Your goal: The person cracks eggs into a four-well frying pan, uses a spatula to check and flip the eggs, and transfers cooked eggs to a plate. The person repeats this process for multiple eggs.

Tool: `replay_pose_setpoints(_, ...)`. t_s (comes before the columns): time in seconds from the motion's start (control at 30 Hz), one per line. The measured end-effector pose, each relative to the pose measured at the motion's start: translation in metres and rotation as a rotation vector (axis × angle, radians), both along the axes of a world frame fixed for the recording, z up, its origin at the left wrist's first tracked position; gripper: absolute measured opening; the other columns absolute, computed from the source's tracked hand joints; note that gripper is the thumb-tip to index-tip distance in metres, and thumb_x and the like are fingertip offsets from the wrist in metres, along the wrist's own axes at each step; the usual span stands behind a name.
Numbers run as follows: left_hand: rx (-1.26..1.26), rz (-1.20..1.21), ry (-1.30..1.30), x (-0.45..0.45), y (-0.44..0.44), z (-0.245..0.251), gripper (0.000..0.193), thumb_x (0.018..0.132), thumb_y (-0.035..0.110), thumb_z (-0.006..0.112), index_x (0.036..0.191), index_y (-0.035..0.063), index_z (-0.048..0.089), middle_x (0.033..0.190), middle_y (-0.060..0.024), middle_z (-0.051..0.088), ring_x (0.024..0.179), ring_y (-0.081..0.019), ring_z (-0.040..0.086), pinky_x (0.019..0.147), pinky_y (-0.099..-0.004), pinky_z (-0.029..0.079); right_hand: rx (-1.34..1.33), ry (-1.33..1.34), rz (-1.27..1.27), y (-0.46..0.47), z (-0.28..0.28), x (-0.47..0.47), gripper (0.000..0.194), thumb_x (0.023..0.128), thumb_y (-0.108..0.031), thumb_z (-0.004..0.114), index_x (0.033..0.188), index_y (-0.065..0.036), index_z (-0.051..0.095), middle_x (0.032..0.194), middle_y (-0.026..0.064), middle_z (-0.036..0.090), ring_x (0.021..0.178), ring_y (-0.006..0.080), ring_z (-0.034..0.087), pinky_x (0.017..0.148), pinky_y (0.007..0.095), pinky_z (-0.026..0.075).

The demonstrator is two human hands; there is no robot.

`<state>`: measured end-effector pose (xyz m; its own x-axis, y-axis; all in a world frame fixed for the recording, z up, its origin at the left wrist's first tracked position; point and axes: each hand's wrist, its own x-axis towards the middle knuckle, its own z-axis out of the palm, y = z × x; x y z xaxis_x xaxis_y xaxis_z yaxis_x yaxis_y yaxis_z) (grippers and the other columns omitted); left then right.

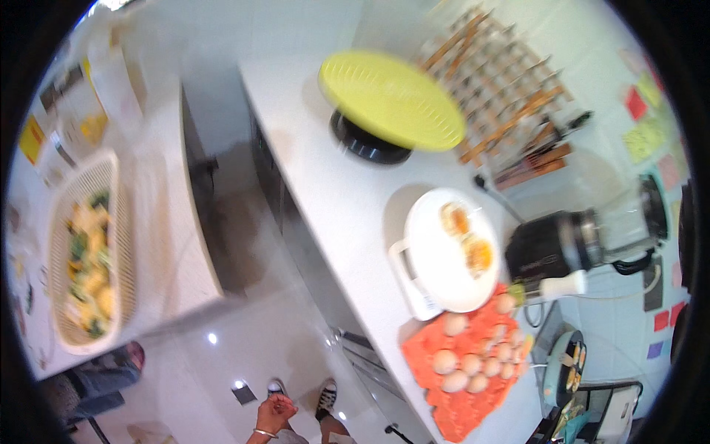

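My left hand (277, 413), with a bangle on its wrist, hangs low above the floor near my sneakers. Its fingers are curled and blurred; whether they hold anything is unclear. My right hand is out of view. On the white counter (310, 183) before me, a white plate (438, 266) with two fried eggs (468, 238) rests on a white kitchen scale (424, 302). Beside it, several eggs (471, 363) sit in an orange egg tray (438, 410). Farther back, a yellow-green round turntable (388, 100) stands tilted in view on a black base (371, 141).
A black-based blender (549, 244) and a wooden rack (499, 83) stand along the wall. A round electric cooker (560, 369) is farther right. On the left counter sits a cream basket of food (125, 255); below it are another person's legs (105, 377).
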<state>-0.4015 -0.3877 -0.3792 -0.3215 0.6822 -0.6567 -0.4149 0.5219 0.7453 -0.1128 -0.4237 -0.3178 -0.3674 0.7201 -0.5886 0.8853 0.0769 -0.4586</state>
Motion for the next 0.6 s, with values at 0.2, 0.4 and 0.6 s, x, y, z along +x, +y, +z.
replay_pose_setpoints(0.2,0.151,-0.073,0.244,-0.031,0.074,0.159,0.023,0.077,0.006,0.079,0.091,0.004,0.061,0.081,-0.0005,0.064,0.074,-0.0067,0.063,0.069,-0.0237,0.054,-0.008,0.151,-0.289,-0.002,0.063,0.059,0.033,0.087,-0.021,0.063,0.117,-0.009,0.067,0.113,0.0203,0.065,0.103,0.0397,0.06,0.091,0.0452,0.049)
replay_pose_setpoints(0.4,0.289,-0.203,0.401,0.001,0.154,0.218,0.021,0.079,0.009,0.078,0.091,0.0048,0.061,0.081,-0.0014,0.065,0.074,-0.0084,0.064,0.069,-0.0241,0.054,-0.138,0.153,-0.657,-0.017,0.069,0.158,0.034,0.09,-0.025,0.063,0.119,-0.007,0.064,0.109,0.0164,0.069,0.096,0.0316,0.066,0.084,0.0374,0.052)
replay_pose_setpoints(0.6,0.341,-0.395,0.666,0.045,0.213,0.265,0.022,0.08,0.014,0.076,0.093,0.005,0.061,0.082,-0.0039,0.07,0.074,-0.0147,0.069,0.067,-0.0285,0.055,-0.022,0.144,-0.744,-0.021,0.08,0.189,0.033,0.093,-0.028,0.058,0.114,-0.004,0.067,0.103,0.0199,0.069,0.094,0.0355,0.065,0.083,0.0392,0.051)
